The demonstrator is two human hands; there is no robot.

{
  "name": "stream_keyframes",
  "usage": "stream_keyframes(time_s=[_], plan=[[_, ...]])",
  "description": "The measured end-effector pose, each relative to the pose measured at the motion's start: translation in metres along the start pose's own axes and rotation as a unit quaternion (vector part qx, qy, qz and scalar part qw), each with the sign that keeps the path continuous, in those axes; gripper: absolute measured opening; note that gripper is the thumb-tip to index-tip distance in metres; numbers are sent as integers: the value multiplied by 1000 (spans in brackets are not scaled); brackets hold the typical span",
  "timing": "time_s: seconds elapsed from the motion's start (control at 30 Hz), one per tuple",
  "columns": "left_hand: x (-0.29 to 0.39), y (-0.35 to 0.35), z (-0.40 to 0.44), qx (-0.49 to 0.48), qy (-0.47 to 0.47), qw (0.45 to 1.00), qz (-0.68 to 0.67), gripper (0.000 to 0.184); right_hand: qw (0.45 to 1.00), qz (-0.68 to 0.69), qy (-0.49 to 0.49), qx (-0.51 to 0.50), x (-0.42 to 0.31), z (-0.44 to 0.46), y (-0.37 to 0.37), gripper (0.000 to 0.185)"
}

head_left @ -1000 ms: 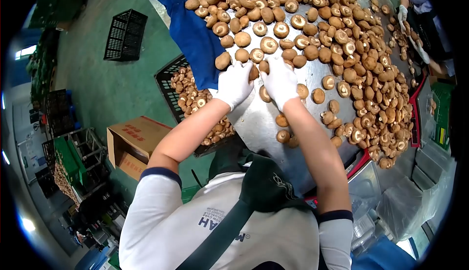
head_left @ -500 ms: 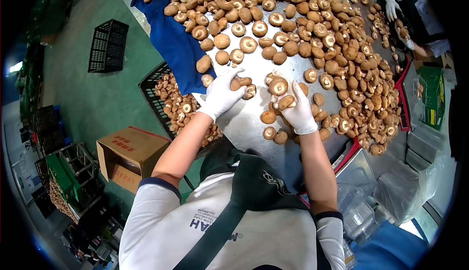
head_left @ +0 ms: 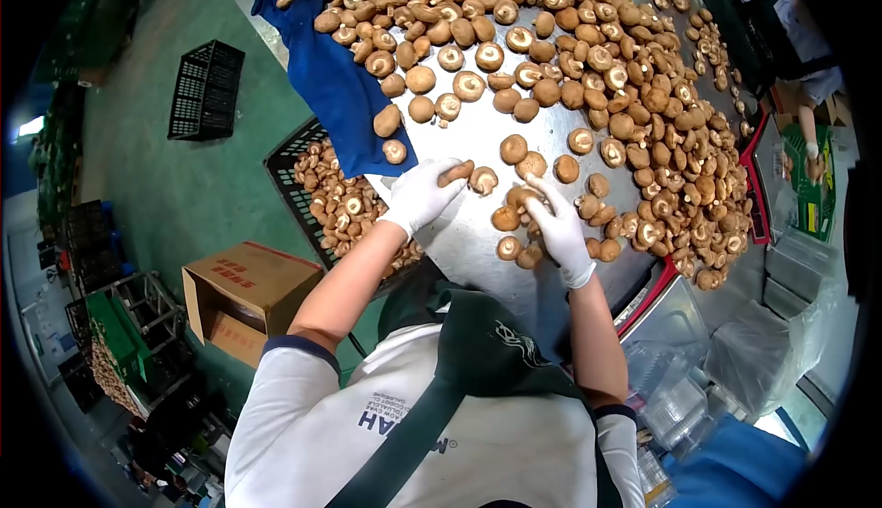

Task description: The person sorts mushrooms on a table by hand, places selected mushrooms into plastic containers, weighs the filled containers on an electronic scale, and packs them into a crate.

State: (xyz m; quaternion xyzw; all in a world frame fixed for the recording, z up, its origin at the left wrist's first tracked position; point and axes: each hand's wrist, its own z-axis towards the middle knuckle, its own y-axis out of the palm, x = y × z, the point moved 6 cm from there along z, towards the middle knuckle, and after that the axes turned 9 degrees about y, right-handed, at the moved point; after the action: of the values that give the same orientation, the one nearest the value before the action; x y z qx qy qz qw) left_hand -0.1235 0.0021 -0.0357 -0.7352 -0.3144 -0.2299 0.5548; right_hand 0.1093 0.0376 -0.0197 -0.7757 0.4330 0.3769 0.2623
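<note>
My gloved left hand (head_left: 423, 197) is closed on a brown shiitake mushroom (head_left: 455, 174), held between thumb and fingers above the metal table (head_left: 450, 242). Just right of its fingertips lies another mushroom (head_left: 482, 180), stem side up. My gloved right hand (head_left: 558, 231) curls its fingers over a mushroom (head_left: 521, 197) in a small cluster; its palm and thumb partly hide the mushrooms below. Several loose mushrooms lie around it, among them one with its cap up (head_left: 514, 149).
A large heap of mushrooms (head_left: 661, 131) covers the table's far and right sides. A blue cloth (head_left: 331, 76) hangs over the left edge, above a black crate (head_left: 285, 161) of mushrooms. A cardboard box (head_left: 248, 278) stands lower left. A co-worker (head_left: 781, 12) is at upper right, by a green crate (head_left: 813, 200).
My left hand has drawn slightly down and left with a mushroom. My right hand has let mushrooms down onto the table and reaches over the cluster. The co-worker's hands have moved apart.
</note>
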Motion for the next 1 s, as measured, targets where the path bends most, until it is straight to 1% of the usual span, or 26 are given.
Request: stream_keyframes(time_s=[0.03, 0.07, 0.13, 0.17, 0.2, 0.23, 0.27, 0.3, 0.33, 0.4, 0.43, 0.53, 0.57, 0.6, 0.63, 0.67, 0.7, 0.73, 0.77, 0.8, 0.87, 0.9, 0.93, 0.97, 1.0], plan=[[3, 0, -1, 31, 6, 999, 4, 37, 989, -134, -52, 44, -6, 0, -7, 44], [7, -2, -2, 54, 22, 998, -3, 36, 955, -264, -103, 87, -14, 0, -11, 46], [11, -6, -7, 99, 52, 994, -15, 35, 922, -364, -21, 129, -47, 2, -18, 46], [14, -9, -11, 152, 86, 985, -15, 35, 917, -364, -51, 156, -59, 13, -21, 42], [16, -13, -12, 178, 99, 979, -4, 35, 916, -354, -78, 175, -72, 27, -21, 41], [18, -17, -14, 204, 111, 973, 8, 35, 903, -367, -113, 194, -81, 45, -17, 40], [19, -21, -17, 229, 122, 966, 20, 35, 897, -382, -77, 209, -96, 62, -9, 40], [21, -25, -18, 256, 133, 957, 33, 35, 884, -399, -107, 219, -107, 79, 1, 44], [23, -29, -18, 262, 140, 954, 39, 35, 863, -433, -99, 241, -109, 100, 9, 48], [29, -35, -17, 274, 158, 947, 50, 34, 846, -493, -12, 204, -96, 138, 20, 51], [27, -34, -16, 277, 163, 945, 62, 34, 834, -510, -40, 207, -96, 142, 21, 50], [22, -34, -13, 275, 149, 949, 37, 34, 872, -453, -49, 180, -92, 132, 10, 51], [18, -32, -12, 267, 140, 953, 26, 35, 888, -424, -51, 169, -84, 128, 1, 56], [13, -30, -11, 244, 121, 962, 35, 36, 921, -346, -94, 155, -65, 130, -11, 58], [9, -27, -11, 221, 102, 969, 45, 37, 961, -225, -102, 124, -55, 126, -22, 57], [3, -24, -10, 198, 81, 975, 54, 37, 985, -101, -109, 91, -50, 121, -29, 57], [-8, -15, -9, 156, 63, 984, 59, 40, 994, 23, -89, 56, -52, 117, -34, 59], [-8, -13, -9, 148, 60, 985, 69, 40, 987, 148, -70, -10, -61, 110, -35, 64], [-8, -11, -9, 141, 58, 985, 79, 40, 960, 269, -41, -69, -70, 102, -36, 70], [-7, -9, -8, 133, 57, 985, 89, 40, 951, 283, -80, -97, -79, 104, -37, 72], [-9, -8, -8, 135, 52, 986, 84, 38, 971, 215, -101, -17, -113, 110, -21, 64], [-9, -8, -7, 139, 47, 986, 80, 38, 992, 18, -125, 14, -121, 119, -9, 58], [-10, -9, -7, 143, 43, 986, 77, 37, 972, -179, -146, 45, -127, 128, 6, 53], [-10, -9, -6, 148, 43, 985, 78, 37, 916, -312, -234, 97, -136, 131, 28, 42], [-10, -9, -5, 152, 42, 984, 79, 36, 875, -417, -205, 135, -136, 136, 48, 45]])
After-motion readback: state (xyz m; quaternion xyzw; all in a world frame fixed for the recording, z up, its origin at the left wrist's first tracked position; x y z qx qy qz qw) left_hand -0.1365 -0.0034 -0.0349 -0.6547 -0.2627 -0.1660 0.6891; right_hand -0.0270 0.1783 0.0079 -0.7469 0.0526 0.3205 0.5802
